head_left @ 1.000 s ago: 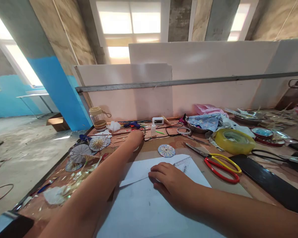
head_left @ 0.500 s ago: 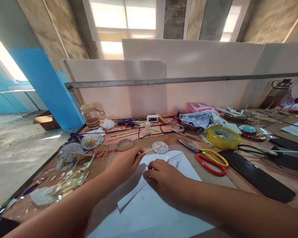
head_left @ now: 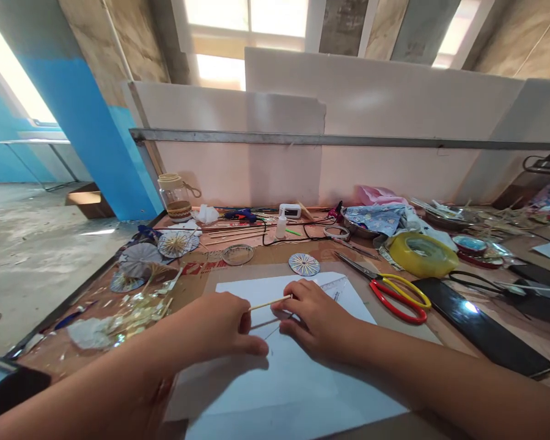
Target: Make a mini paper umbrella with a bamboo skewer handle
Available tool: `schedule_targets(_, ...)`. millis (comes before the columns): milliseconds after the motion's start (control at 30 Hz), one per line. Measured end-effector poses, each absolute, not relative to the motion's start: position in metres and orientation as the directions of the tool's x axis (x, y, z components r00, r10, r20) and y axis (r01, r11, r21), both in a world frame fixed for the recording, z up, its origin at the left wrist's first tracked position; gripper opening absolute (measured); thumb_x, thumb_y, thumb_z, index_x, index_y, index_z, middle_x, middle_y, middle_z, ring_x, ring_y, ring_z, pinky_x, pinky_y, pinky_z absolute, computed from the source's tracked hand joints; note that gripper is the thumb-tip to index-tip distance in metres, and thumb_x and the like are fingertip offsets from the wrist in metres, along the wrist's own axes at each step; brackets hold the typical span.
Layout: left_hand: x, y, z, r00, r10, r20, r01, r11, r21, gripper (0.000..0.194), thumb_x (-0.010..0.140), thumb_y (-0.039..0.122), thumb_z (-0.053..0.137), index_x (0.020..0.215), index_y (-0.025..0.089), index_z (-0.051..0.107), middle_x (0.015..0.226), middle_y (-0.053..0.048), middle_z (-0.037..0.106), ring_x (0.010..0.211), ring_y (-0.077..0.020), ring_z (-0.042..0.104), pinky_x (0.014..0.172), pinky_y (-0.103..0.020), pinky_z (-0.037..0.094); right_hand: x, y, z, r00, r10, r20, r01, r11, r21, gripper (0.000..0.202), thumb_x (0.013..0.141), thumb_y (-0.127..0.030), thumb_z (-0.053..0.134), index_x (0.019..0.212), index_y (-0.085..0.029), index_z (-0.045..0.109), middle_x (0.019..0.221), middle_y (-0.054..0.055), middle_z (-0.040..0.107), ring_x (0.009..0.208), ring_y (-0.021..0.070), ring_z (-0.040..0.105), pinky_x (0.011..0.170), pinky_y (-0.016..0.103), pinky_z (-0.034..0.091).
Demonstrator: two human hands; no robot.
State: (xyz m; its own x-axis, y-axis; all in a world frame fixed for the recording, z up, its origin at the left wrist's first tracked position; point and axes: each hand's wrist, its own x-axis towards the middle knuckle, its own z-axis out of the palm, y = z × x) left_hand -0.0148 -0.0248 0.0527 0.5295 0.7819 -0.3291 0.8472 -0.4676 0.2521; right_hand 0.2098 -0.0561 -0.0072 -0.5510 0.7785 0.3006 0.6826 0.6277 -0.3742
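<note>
A thin pale stick (head_left: 270, 303) spans the gap between my two hands, over white paper (head_left: 256, 397). Its left end is in the fingers of my left hand (head_left: 231, 324), whose thumb points right. The right end rests between the fingertips of my right hand (head_left: 307, 315), which are curled round it. Beyond my hands lies a round disc (head_left: 304, 264) with pale sticks spread out like spokes. A clear ruler (head_left: 333, 285) is on the paper's upper right part.
Red and yellow scissors (head_left: 396, 297), a black phone (head_left: 481, 327) and a yellow tape roll (head_left: 419, 253) lie to the right. Shiny scraps (head_left: 132, 318) and decorated discs (head_left: 178, 243) are on the left. A small white bottle (head_left: 281, 225) stands at the back.
My left hand has moved back from the disc, nearer to me, and the stick now reaches my right hand. The folded paper strip no longer shows. The view has shifted.
</note>
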Motion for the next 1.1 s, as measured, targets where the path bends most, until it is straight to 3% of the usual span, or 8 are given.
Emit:
schedule_targets(100, -0.017, -0.034, 0.062, 0.500, 0.763, -0.410, 0.866, -0.450, 0.217, 0.035, 0.063, 0.054, 0.075, 0.085, 0.027, 0.070, 0.075, -0.001, 0.073, 0.065, -0.0232, 0.064, 0.050, -0.028, 0.031, 0.209, -0.056, -0.009, -0.553, 0.775, 0.308, 0.690, 0.632, -0.353, 0.022, 0.094, -0.025, 0.059, 0.111, -0.016, 0.069, 0.106, 0.011, 0.061, 0.098, 0.0251, 0.052, 0.087, 0.042, 0.044)
schedule_targets(200, -0.018, -0.034, 0.060, 0.482, 0.767, -0.424, 0.873, -0.461, 0.158, 0.023, 0.066, 0.039, 0.071, 0.086, 0.027, 0.071, 0.075, -0.002, 0.073, 0.064, -0.0226, 0.063, 0.051, -0.028, 0.031, 0.209, -0.056, -0.010, -0.553, 0.770, 0.317, 0.689, 0.637, -0.346, 0.021, 0.095, -0.025, 0.057, 0.110, -0.016, 0.069, 0.104, 0.011, 0.060, 0.097, 0.0249, 0.052, 0.088, 0.042, 0.044)
schedule_targets(400, -0.017, -0.029, 0.058, 0.525, 0.762, -0.381, 0.851, -0.485, 0.203, 0.013, 0.072, 0.034, 0.064, 0.079, 0.027, 0.073, 0.078, -0.002, 0.074, 0.068, -0.0232, 0.067, 0.054, -0.029, 0.035, 0.210, -0.056, -0.012, -0.558, 0.774, 0.300, 0.696, 0.633, -0.339, 0.023, 0.095, -0.029, 0.058, 0.111, -0.016, 0.069, 0.106, 0.011, 0.060, 0.096, 0.0242, 0.055, 0.086, 0.040, 0.045)
schedule_targets(567, -0.003, -0.045, 0.074, 0.271, 0.854, -0.443, 0.941, -0.332, -0.065, 0.035, 0.073, 0.035, 0.069, 0.103, 0.018, 0.074, 0.092, -0.016, 0.076, 0.088, -0.0384, 0.071, 0.067, -0.039, 0.047, 0.211, -0.056, -0.009, -0.550, 0.792, 0.265, 0.718, 0.611, -0.333, 0.031, 0.095, -0.038, 0.059, 0.115, -0.016, 0.067, 0.105, 0.010, 0.062, 0.091, 0.0232, 0.058, 0.079, 0.036, 0.046)
schedule_targets(667, -0.004, -0.049, 0.071, 0.343, 0.836, -0.429, 0.923, -0.384, -0.009, 0.037, 0.075, 0.033, 0.068, 0.109, 0.020, 0.072, 0.088, -0.013, 0.077, 0.086, -0.0362, 0.072, 0.068, -0.039, 0.048, 0.211, -0.057, -0.008, -0.546, 0.801, 0.245, 0.732, 0.598, -0.327, 0.034, 0.096, -0.039, 0.057, 0.118, -0.016, 0.066, 0.105, 0.010, 0.062, 0.088, 0.0227, 0.060, 0.075, 0.034, 0.046)
schedule_targets(867, -0.024, -0.028, 0.049, 0.499, 0.811, -0.305, 0.866, -0.481, 0.138, 0.020, 0.074, 0.023, 0.056, 0.081, 0.026, 0.074, 0.077, -0.005, 0.075, 0.070, -0.0255, 0.070, 0.059, -0.030, 0.040, 0.209, -0.057, -0.008, -0.540, 0.811, 0.224, 0.738, 0.585, -0.337, 0.033, 0.095, -0.038, 0.056, 0.117, -0.016, 0.067, 0.106, 0.011, 0.064, 0.090, 0.0235, 0.062, 0.076, 0.035, 0.049)
schedule_targets(1000, -0.025, -0.015, 0.046, 0.526, 0.823, -0.212, 0.850, -0.509, 0.132, 0.015, 0.079, 0.031, 0.059, 0.081, 0.024, 0.072, 0.078, -0.005, 0.074, 0.068, -0.0250, 0.069, 0.055, -0.029, 0.038, 0.229, -0.049, 0.024, -0.458, 0.867, 0.197, 0.783, 0.498, -0.372, 0.033, 0.094, -0.028, 0.057, 0.123, -0.015, 0.066, 0.117, 0.013, 0.067, 0.104, 0.0260, 0.064, 0.091, 0.039, 0.049)
schedule_targets(1100, -0.019, -0.009, 0.046, 0.537, 0.841, -0.073, 0.842, -0.528, 0.110, 0.026, 0.090, 0.041, 0.052, 0.089, 0.021, 0.069, 0.084, -0.008, 0.074, 0.072, -0.0268, 0.070, 0.058, -0.031, 0.043, 0.258, -0.039, 0.058, -0.392, 0.915, 0.092, 0.834, 0.396, -0.384, 0.032, 0.094, -0.031, 0.055, 0.121, -0.020, 0.068, 0.127, 0.011, 0.067, 0.117, 0.0288, 0.061, 0.100, 0.043, 0.046)
